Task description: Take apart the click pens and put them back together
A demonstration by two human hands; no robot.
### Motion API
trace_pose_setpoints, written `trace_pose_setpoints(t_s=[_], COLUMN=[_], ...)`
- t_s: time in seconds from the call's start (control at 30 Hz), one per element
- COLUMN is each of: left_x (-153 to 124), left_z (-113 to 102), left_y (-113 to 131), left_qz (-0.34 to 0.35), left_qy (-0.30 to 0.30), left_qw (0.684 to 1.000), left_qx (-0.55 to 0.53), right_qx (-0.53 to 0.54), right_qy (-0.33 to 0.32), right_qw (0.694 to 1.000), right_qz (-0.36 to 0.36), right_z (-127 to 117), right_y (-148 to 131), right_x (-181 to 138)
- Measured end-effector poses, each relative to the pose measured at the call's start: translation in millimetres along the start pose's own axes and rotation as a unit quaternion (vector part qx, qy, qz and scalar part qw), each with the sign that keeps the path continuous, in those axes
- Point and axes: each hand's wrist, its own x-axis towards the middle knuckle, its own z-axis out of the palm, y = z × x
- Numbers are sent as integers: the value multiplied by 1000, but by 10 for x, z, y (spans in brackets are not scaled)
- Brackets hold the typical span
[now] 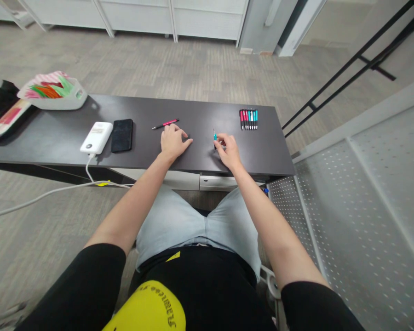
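My left hand point(173, 142) rests low over the dark tabletop, thumb and index finger curled around a small black piece point(189, 136); its kind is too small to make out. Just beyond that hand lies a red and black pen point(166, 123), slanted on the table. To the right, my right hand point(228, 151) pinches a blue pen part point(215, 137) with a thin tip pointing away from me. The lower end of this part is partly hidden by the fingers. Between my two hands there is a gap of tabletop.
A row of several red, black and blue pens point(249, 119) lies at the right. Leftward are a black phone point(122, 135), a white power bank point(96, 138) with a cable point(89, 168), and a white basket point(64, 102) of colourful items. A perforated panel point(359, 202) stands right of the table.
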Motion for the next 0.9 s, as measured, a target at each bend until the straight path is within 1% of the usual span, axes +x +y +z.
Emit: trace_pose_setpoints(t_s=[0.1, 0.17, 0.23, 0.3, 0.4, 0.47, 0.53, 0.63, 0.9], left_x=[16, 23, 23, 10, -41, -86, -125, -157, -170], left_z=[17, 47, 72, 70, -10, -100, -192, -294, -372], left_y=[64, 61, 36, 12, 19, 52, 87, 102, 35], left_qz=[5, 10, 16, 22, 55, 84, 101, 105, 134], left_qy=[-12, -1, 23, 32, 9, 1, 1, 8, 22], left_qw=[1000, 1000, 998, 990, 968, 959, 956, 957, 961], left_qx=[26, 11, -47, -136, -244, -271, -275, -271, -241], right_qx=[-4, -12, -22, -35, -57, -66, -68, -64, -51], right_qy=[-9, -15, -25, -40, -64, -71, -70, -67, -67], right_qw=[1000, 1000, 999, 998, 996, 995, 995, 996, 996], right_qz=[-4, 1, 7, 13, 16, 9, 3, -5, -32], right_z=[-25, -46, -68, -91, -125, -143, -157, -166, -124], right_y=[-15, -43, -84, -129, -195, -232, -259, -275, -184], right_x=[-16, -27, -35, -37, -28, -19, -13, -14, -18])
